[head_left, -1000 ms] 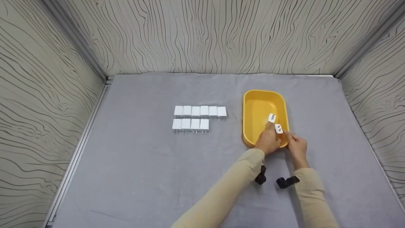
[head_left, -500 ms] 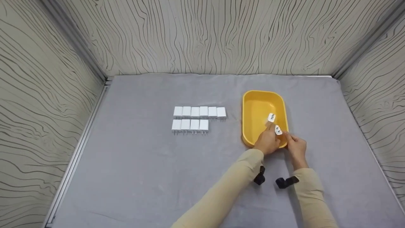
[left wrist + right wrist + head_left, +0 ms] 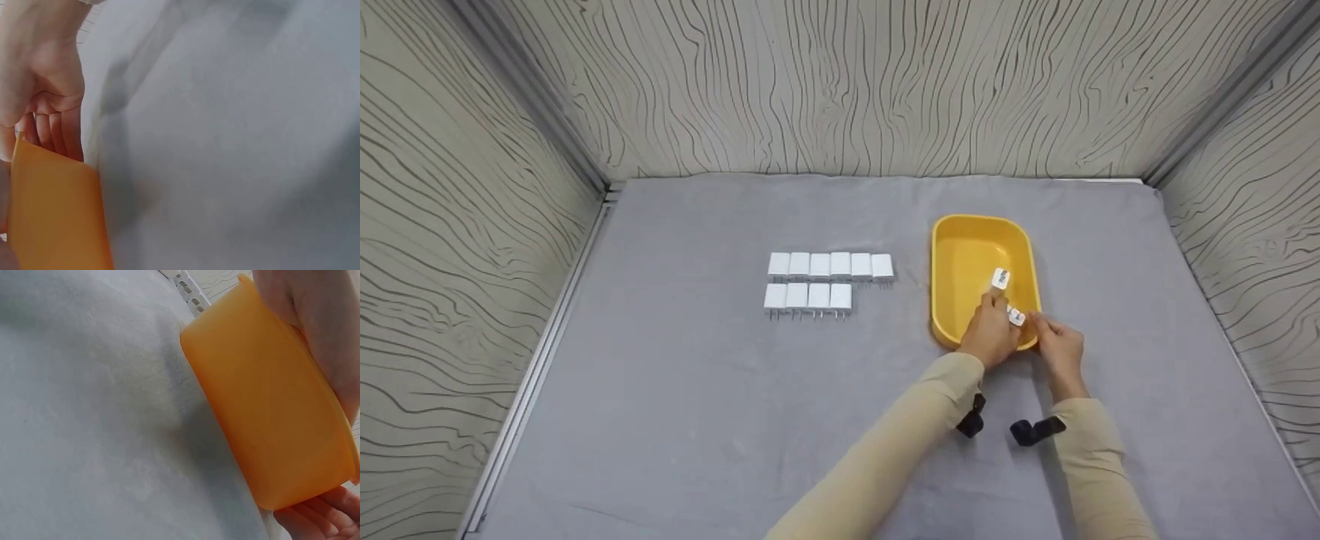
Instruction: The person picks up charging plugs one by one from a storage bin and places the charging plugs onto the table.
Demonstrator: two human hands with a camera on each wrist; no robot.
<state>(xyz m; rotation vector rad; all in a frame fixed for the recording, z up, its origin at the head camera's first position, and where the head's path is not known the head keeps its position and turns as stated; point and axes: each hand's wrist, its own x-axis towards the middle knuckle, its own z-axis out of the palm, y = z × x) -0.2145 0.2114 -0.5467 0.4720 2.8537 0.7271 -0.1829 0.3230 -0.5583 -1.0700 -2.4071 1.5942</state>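
Over the near end of the yellow bin (image 3: 949, 281), my left hand (image 3: 988, 330) holds a white plug-in charger (image 3: 1015, 316) beside its thumb, prongs facing up. A second white charger (image 3: 1000, 278), prongs also up, shows right at its fingertips. My right hand (image 3: 1059, 349) grips the bin's near right corner; its thumb is at the rim and its fingers (image 3: 56, 132) lie along the outer wall in the left wrist view. In the right wrist view, the bin's near wall (image 3: 264, 399) hides the chargers and most of my left hand (image 3: 326, 332).
Left of the bin, several white chargers (image 3: 830, 264) lie side by side in a back row, with a shorter front row (image 3: 808, 296) below them, prongs toward me. Grey cloth (image 3: 697, 420) covers the table. Wood-patterned walls (image 3: 840, 90) enclose the back and sides.
The charger by my left thumb has tipped and shifted slightly toward me. My left fingertips have drawn back a little. The right hand stays at the bin's corner.
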